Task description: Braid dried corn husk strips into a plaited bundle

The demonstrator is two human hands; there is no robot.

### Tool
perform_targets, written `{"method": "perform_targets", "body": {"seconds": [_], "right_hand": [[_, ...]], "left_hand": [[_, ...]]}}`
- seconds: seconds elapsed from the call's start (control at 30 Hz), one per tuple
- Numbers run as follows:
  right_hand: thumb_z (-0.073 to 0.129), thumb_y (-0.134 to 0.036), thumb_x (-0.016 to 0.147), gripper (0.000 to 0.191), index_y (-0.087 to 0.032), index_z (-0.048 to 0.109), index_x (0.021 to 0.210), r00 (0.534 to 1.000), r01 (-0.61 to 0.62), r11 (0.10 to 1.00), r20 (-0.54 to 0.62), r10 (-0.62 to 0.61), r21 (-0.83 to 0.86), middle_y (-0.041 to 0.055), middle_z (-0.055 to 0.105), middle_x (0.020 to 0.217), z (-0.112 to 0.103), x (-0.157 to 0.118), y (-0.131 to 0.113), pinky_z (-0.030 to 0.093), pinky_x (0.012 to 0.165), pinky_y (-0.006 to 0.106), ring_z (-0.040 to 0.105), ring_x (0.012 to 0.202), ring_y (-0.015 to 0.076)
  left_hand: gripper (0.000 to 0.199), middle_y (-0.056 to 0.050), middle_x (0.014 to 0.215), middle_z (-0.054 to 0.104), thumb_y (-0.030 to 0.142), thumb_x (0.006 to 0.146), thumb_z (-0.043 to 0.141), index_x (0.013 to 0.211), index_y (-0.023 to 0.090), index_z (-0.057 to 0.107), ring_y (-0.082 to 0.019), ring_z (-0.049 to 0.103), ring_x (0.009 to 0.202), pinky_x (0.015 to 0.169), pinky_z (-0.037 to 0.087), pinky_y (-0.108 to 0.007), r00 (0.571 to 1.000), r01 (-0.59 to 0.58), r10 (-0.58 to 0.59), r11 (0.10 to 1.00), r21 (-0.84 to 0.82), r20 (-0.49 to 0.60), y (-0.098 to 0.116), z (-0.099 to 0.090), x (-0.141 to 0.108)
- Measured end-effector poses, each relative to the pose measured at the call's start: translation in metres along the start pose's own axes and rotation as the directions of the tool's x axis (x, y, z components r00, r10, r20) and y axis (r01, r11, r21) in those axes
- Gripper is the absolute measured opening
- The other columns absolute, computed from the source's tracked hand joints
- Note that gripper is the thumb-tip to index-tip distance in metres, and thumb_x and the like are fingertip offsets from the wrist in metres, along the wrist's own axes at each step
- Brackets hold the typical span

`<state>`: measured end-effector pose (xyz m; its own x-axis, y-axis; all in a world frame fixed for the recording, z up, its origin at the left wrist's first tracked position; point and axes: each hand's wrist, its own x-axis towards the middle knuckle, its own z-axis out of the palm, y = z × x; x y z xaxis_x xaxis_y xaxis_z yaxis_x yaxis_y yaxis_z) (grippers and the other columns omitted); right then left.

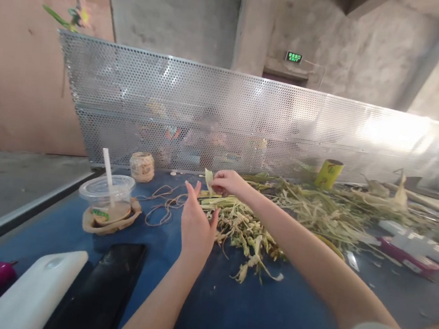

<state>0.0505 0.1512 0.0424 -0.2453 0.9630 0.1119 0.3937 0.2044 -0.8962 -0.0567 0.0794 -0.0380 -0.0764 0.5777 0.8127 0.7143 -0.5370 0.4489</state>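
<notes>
My right hand (228,181) is closed, its fingertips pinching a pale green strip of dried leaf (208,177) that stands upright. Just below and to the left is my left hand (198,226), with its fingers stretched and the thumb apart. I see nothing held in it. Behind and to the right of the left hand lies a heap of dried plant stalks and husks (249,229) on the blue tabletop (225,314). Loops of thin brown cord (163,211) spread out to the left of the left hand.
A lidded plastic cup (119,197) with a straw sits in a cardboard holder at left, near a cord-wrapped jar (142,167). A white slab-like object (38,291) and a black one (108,284) lie in front. A perforated metal screen (209,115) stands behind; a yellow-green tube (328,174) is at right.
</notes>
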Motion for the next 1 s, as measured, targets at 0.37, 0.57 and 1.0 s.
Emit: {"method": "perform_targets", "body": {"seconds": [0.37, 0.57, 1.0], "right_hand": [[0.058, -0.024, 0.062, 0.01, -0.018, 0.05, 0.064, 0.964, 0.009, 0.92, -0.248, 0.096, 0.392, -0.003, 0.059, 0.063, -0.011, -0.065, 0.029, 0.031, 0.038, 0.014, 0.044, 0.046, 0.0039], [0.064, -0.033, 0.058, 0.019, -0.018, 0.054, 0.064, 0.959, 0.089, 0.855, -0.275, 0.065, 0.511, -0.0029, 0.059, 0.063, -0.018, -0.073, 0.042, 0.029, 0.037, 0.015, 0.047, 0.044, 0.0043], [0.072, -0.034, 0.053, 0.027, -0.014, 0.053, 0.057, 0.999, 0.027, 0.759, -0.053, 0.011, 0.651, -0.0062, 0.045, 0.046, -0.034, -0.093, 0.052, 0.019, 0.036, 0.017, 0.03, 0.035, 0.0011]], "left_hand": [[0.06, -0.007, 0.088, 0.066, 0.029, 0.085, 0.043, 0.136, 0.015, 0.015, -0.019, 0.062, 0.08, 0.068, 0.047, -0.031, 0.984, 0.088, -0.063, 0.986, -0.142, 0.166, 0.009, -0.011, -0.002], [0.049, -0.004, 0.083, 0.065, 0.026, 0.084, 0.041, 0.13, 0.016, 0.027, -0.018, 0.061, 0.078, 0.072, 0.047, -0.033, 0.947, 0.12, -0.053, 0.974, -0.194, 0.318, 0.01, -0.004, -0.003], [0.046, -0.001, 0.075, 0.063, 0.029, 0.079, 0.048, 0.124, 0.021, 0.042, -0.019, 0.061, 0.079, 0.072, 0.046, -0.034, 0.863, 0.153, -0.068, 0.98, -0.13, 0.5, 0.023, -0.004, -0.002]]}}
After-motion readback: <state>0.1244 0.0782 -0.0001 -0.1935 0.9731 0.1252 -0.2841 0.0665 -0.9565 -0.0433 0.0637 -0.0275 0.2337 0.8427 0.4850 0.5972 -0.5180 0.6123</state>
